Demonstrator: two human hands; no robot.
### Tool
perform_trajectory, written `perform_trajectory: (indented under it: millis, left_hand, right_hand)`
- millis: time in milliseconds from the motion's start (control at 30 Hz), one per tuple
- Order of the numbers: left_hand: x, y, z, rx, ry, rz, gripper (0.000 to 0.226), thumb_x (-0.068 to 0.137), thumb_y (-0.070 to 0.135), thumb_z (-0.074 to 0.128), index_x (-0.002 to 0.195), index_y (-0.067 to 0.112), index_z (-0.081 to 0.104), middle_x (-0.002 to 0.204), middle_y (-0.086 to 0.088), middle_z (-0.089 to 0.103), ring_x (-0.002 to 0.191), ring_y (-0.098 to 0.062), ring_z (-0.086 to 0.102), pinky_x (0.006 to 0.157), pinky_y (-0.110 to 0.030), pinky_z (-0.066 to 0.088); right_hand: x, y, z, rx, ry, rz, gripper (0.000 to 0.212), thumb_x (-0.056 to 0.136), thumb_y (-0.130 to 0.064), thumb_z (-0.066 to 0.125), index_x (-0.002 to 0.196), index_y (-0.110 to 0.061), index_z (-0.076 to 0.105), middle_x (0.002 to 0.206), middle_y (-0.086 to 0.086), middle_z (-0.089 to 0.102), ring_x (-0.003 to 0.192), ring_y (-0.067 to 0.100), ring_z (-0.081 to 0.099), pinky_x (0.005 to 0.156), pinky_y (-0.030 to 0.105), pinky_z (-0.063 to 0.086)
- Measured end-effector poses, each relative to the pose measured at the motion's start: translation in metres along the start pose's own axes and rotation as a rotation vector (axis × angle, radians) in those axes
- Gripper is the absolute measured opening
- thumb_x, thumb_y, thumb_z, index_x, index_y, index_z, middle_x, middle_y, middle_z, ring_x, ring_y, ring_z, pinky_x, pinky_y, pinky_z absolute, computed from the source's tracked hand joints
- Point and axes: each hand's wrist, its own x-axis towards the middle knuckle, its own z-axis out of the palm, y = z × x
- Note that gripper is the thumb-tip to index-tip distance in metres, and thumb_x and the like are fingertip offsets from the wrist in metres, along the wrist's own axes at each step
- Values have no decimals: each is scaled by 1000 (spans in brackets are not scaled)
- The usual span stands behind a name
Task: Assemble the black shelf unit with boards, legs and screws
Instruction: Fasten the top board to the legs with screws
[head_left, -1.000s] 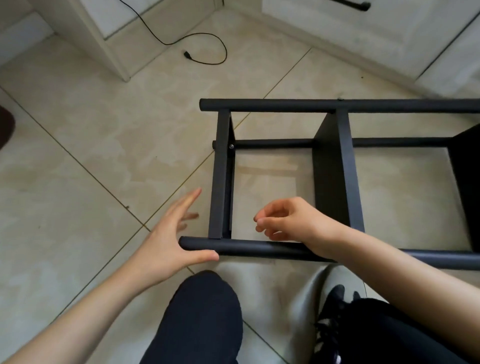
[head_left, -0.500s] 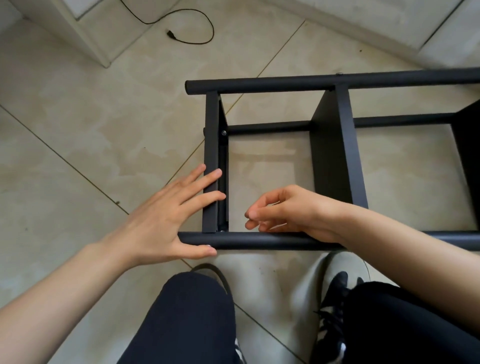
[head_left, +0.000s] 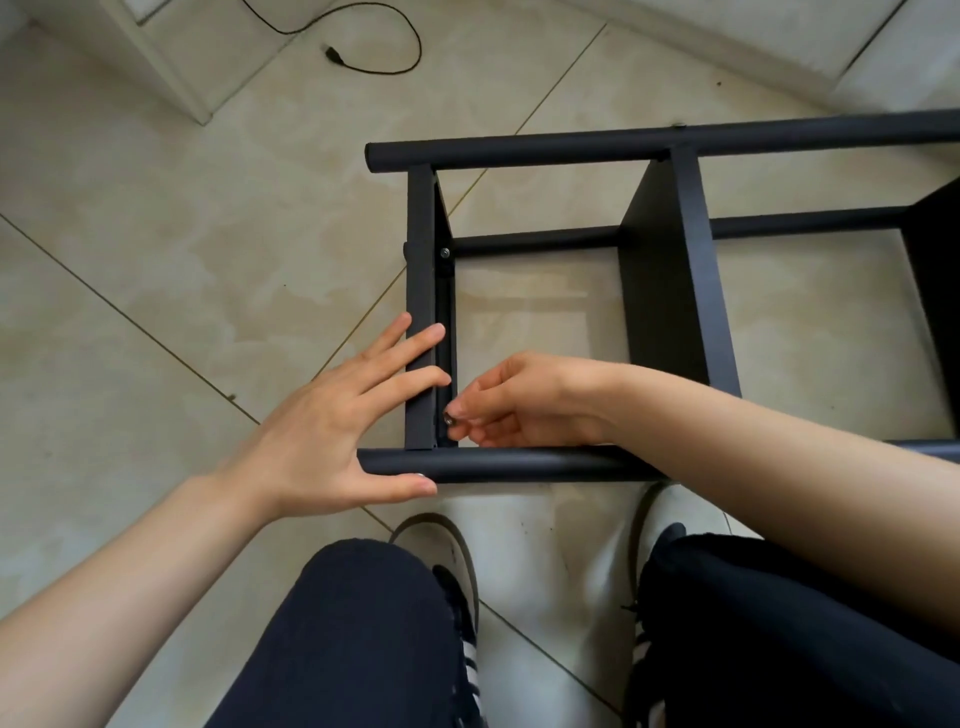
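Head view: the black shelf unit (head_left: 670, 291) lies on its side on the tiled floor (head_left: 156, 249), its round legs running left to right and its boards standing on edge between them. The left hand (head_left: 337, 415) is spread open, straight fingers laid across the end board (head_left: 422, 291) near its lower end, thumb stretched under the near leg (head_left: 498, 465) at its left tip. The right hand (head_left: 524, 400) reaches over the near leg from the right, fingers curled, and pinches a small screw (head_left: 448, 417) between thumb and fingertips just inside the end board, close to the corner where that board meets the near leg. Another screw head (head_left: 445, 253) shows higher up on the same board, by the far lower leg. A middle board (head_left: 670, 280) stands further right. A black cable (head_left: 374, 47) curls on the floor near the top edge. The person's dark trousers (head_left: 353, 639) and shoes (head_left: 447, 561) fill the bottom edge.
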Motion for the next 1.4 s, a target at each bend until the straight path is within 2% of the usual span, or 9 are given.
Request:
perform_trajectory:
  millis: [200,333,467,600,767,1067,1233,1400]
  left_hand:
    - [0,-1,2,-14,8,7,77,79,70,62,141,24,52,168,13,19,156,-15,10,109,-41,40]
    - [0,0,2,-27,21,9,75,80,68,63,139,23,54,167,11,20,156,-16,11,109,-43,42]
    - [-1,0,2,-37,22,7,75,80,67,63,139,21,54,167,11,20,156,-16,11,110,-44,41]
    - [0,0,3,-36,24,11,75,79,67,64,139,21,55,167,11,21,156,-14,10,110,-38,38]
    - [-1,0,3,-37,29,12,75,79,65,65,138,20,55,167,10,21,156,-15,10,110,-38,37]
    - [0,0,4,-45,29,11,75,80,65,64,138,19,55,167,8,22,156,-16,10,111,-40,37]
    - [0,0,5,-46,28,10,75,80,65,64,139,19,55,167,8,22,156,-16,10,111,-40,37]
    - [0,-1,5,-54,29,9,75,79,64,65,139,20,54,167,9,21,156,-16,10,112,-41,36]
  right_hand:
    - [14,-1,5,31,-40,31,5,92,-9,65,90,-6,69,80,6,72,72,12,63,83,26,53]
    - [19,1,10,-1,-50,15,11,91,-4,63,84,-9,71,74,3,72,71,12,64,80,25,55]
    - [20,4,12,-61,-60,-10,16,92,-4,62,82,-11,72,79,5,70,75,15,63,90,31,52]
    - [22,4,12,-76,-89,-9,15,94,-5,59,84,-9,69,79,5,68,74,14,61,83,27,52]
    - [24,5,12,-79,-106,19,24,96,-5,57,75,-11,69,66,1,69,63,11,62,75,25,52]
    - [21,3,11,-120,-157,72,18,99,-10,52,87,-12,65,87,5,64,81,14,60,87,30,48]
    - [22,3,6,-131,-186,89,18,98,-11,54,86,-13,68,89,4,65,87,16,61,104,38,43]
    - [26,4,8,-137,-148,132,12,97,-16,57,94,-11,68,88,5,68,86,17,62,91,33,48]
